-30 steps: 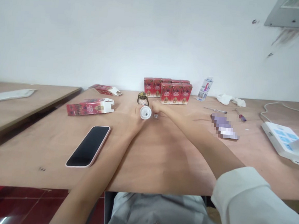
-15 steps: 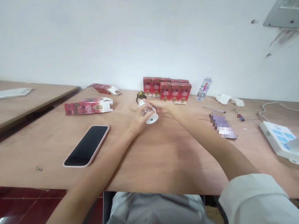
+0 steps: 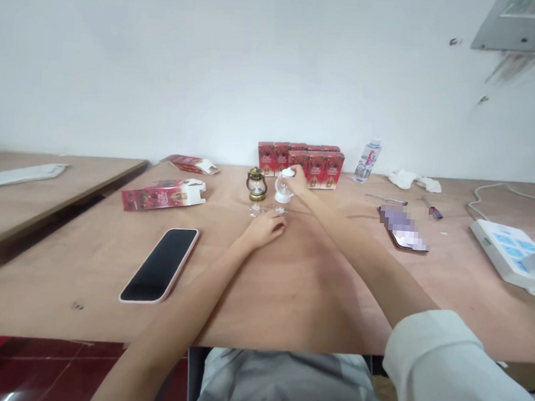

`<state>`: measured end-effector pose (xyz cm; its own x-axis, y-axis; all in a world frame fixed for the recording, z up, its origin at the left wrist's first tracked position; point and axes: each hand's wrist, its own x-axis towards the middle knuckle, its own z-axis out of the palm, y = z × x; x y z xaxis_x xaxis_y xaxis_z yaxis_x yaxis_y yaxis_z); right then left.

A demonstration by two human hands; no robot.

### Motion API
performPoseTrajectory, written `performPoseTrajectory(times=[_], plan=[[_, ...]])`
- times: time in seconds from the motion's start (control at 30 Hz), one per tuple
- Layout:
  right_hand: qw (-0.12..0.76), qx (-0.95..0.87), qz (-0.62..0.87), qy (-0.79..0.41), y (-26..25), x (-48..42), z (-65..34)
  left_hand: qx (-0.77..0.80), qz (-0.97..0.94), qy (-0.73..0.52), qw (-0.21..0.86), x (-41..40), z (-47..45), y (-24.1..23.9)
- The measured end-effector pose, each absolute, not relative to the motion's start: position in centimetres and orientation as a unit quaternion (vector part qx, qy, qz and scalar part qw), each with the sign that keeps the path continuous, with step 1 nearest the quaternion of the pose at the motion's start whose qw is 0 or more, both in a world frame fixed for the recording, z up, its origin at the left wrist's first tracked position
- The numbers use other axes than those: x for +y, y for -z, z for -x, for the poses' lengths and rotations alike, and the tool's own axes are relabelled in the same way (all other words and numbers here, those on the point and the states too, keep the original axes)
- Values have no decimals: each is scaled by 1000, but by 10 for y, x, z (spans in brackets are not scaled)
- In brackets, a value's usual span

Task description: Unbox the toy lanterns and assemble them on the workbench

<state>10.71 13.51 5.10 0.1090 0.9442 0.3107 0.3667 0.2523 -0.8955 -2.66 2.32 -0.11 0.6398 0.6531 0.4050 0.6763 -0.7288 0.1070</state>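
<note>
A small white lantern (image 3: 283, 195) with a clear round body stands upright on the table, and my right hand (image 3: 298, 181) grips it near its top. To its left is a bronze-coloured lantern (image 3: 256, 185) of similar shape, which neither hand touches. My left hand (image 3: 266, 229) rests on the table in front of the lanterns, fingers loosely bent and apart, holding nothing visible. Just beyond its fingertips lie several tiny pale pieces (image 3: 256, 209), too small to name.
Several red boxes (image 3: 316, 167) stand by the wall behind the lanterns. Opened red boxes (image 3: 163, 196) lie at left, above a phone (image 3: 160, 266). Rightward are a bottle (image 3: 367, 162), crumpled tissue (image 3: 402, 178), a purple blurred phone-like item (image 3: 402, 226) and a power strip (image 3: 513, 254).
The white lantern, earlier tilted between both hands, now stands upright farther back. My left hand has let go and come down nearer me. My right hand is at the lantern's top.
</note>
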Motion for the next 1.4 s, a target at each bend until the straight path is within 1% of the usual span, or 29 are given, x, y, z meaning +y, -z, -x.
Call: performPoseTrajectory(times=[0.1, 0.17, 0.3, 0.37, 0.47, 0.53, 0.63, 0.77, 0.87, 0.97, 1.13, 1.2, 1.27, 1.33, 1.4], plan=[[479, -658, 529, -241, -46, 129, -98, -370, 902, 219, 26, 21, 25, 1], [473, -672, 529, -210, -50, 127, -99, -374, 901, 217, 26, 18, 24, 1], [463, -721, 509, -77, -67, 134, -115, -384, 898, 213, 31, 17, 23, 0], [412, -748, 521, -8, -74, 141, -126, -384, 898, 212, 33, 18, 24, 1], [282, -789, 544, 53, -82, 149, -140, -383, 898, 213, 30, 19, 25, 1], [219, -813, 530, 99, -88, 150, -146, -382, 898, 217, 27, 19, 25, 1], [188, -831, 494, 174, -96, 145, -153, -379, 898, 221, 24, 19, 25, 1], [165, -838, 469, 224, -99, 128, -162, -378, 898, 226, 17, 20, 25, 1], [186, -848, 432, 245, -85, 111, -173, -381, 896, 229, 2, 20, 25, 1], [207, -854, 395, 268, -55, 90, -186, -384, 893, 236, -14, 21, 25, 1], [283, -829, 393, 280, -1, 57, -215, -380, 873, 289, -100, 23, 27, 1], [328, -825, 368, 277, 12, 46, -228, -385, 863, 306, -118, 24, 28, 2], [383, -821, 325, 273, 18, 35, -238, -398, 832, 353, -158, 24, 28, 3], [448, -806, 300, 245, 20, 21, -240, -411, 771, 428, -232, 20, 27, 4], [515, -779, 311, 177, 21, 3, -233, -403, 705, 490, -318, 12, 27, 3]])
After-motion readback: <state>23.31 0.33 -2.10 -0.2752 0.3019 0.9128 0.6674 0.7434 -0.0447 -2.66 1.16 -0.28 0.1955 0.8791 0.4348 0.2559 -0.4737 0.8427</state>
